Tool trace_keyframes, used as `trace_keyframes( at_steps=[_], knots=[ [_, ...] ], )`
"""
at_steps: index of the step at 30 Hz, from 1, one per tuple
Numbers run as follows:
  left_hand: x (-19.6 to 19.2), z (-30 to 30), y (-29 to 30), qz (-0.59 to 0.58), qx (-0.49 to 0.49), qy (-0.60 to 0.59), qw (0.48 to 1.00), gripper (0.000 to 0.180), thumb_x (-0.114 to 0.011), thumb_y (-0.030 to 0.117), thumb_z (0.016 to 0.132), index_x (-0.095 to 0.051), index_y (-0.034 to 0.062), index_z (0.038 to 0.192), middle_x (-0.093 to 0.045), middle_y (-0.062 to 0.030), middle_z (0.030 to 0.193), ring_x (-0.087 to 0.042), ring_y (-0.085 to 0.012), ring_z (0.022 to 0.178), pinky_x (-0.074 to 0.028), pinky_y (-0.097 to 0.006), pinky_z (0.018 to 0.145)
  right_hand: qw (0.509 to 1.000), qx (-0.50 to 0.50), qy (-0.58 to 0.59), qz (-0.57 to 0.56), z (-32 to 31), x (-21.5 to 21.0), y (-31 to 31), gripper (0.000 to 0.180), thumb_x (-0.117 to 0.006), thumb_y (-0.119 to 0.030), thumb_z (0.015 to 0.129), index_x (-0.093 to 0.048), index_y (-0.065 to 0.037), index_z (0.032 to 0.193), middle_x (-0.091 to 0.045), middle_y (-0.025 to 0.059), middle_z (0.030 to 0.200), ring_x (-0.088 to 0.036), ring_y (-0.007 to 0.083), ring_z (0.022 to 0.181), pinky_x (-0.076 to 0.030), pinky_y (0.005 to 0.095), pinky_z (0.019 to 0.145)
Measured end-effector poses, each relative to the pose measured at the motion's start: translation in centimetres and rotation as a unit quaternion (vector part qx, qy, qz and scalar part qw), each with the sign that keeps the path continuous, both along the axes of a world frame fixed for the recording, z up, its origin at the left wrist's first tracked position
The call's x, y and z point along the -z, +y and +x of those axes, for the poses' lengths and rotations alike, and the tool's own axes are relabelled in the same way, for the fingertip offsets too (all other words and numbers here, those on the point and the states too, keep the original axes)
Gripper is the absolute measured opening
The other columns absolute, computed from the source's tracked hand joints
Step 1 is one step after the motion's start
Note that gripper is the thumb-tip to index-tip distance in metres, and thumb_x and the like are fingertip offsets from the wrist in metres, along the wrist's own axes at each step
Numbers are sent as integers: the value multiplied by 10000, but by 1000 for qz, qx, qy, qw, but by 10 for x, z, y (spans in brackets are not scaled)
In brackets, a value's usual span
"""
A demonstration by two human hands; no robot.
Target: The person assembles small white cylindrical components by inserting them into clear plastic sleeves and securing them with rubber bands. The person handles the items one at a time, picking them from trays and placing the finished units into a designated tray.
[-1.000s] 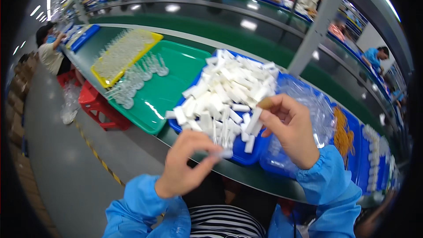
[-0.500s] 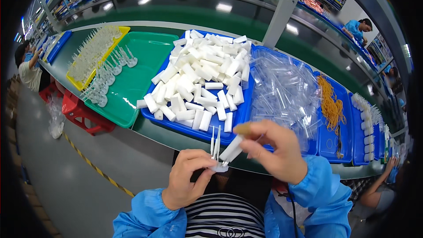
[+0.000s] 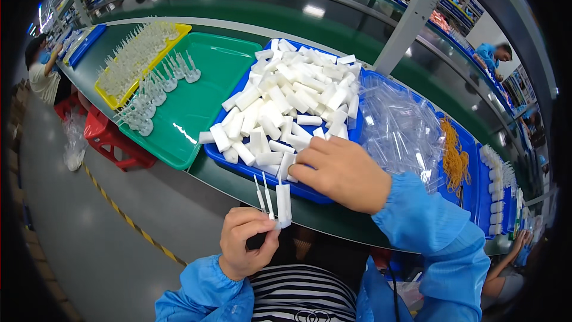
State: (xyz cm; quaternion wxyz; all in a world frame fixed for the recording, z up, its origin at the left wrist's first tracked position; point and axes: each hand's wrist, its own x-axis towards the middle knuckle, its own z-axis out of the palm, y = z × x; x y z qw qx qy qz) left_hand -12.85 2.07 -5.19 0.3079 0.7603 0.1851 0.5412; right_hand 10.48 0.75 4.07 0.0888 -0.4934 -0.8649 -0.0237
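My left hand pinches a small whitish plastic base with thin upright rods in front of me. White foam cylinders stand at the right side of this base, a rod tip showing above them. The other rods, nearer my fingers, are bare of foam. My right hand reaches over the near edge of a blue tray. Its fingers are curled down among the heaped white foam cylinders; whatever lies between the fingertips is hidden.
Left of the foam stands a green tray with several rodded bases; a yellow tray full of them overlaps it. To the right are clear plastic tubes, orange rubber bands and white parts. A metal post rises behind.
My right hand has left the base and moved to the foam tray. The foam cylinders it held tilted now stand upright on the base. The view has shifted slightly.
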Motion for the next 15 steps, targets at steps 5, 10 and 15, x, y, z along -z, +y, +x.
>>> trace_keyframes(
  at_steps=[5, 10, 15],
  knots=[
    [-3, -5, 5, -8, -16, 18, 1000, 418, -780, -111, 684, -625, 54, 1036, -627, -108, 980, -625, -249, 819, -513, -332, 699, 996, -32, -81, 8, -2, 21, 21, 163, -604, -116, 811, -600, -99, 974, -588, 37, 935, -576, 202, 920, -465, 334, 748],
    [-5, -3, 8, 12, -2, 31, 999, 404, -768, -104, 692, -674, 69, 1045, -656, -84, 984, -632, -244, 833, -521, -327, 702, 998, 26, 42, 26, 8, 26, 24, 247, -691, -67, 769, -599, -55, 998, -581, 56, 827, -595, 207, 781, -484, 341, 663],
    [-15, 3, 8, 67, 2, 106, 992, 372, -748, -93, 648, -709, 58, 986, -671, -79, 971, -631, -266, 831, -519, -347, 707, 852, 212, 461, -130, -25, -16, -5, 348, -725, -73, 819, -597, -36, 1140, -573, 54, 807, -578, 141, 646, -489, 268, 609]
  ],
)
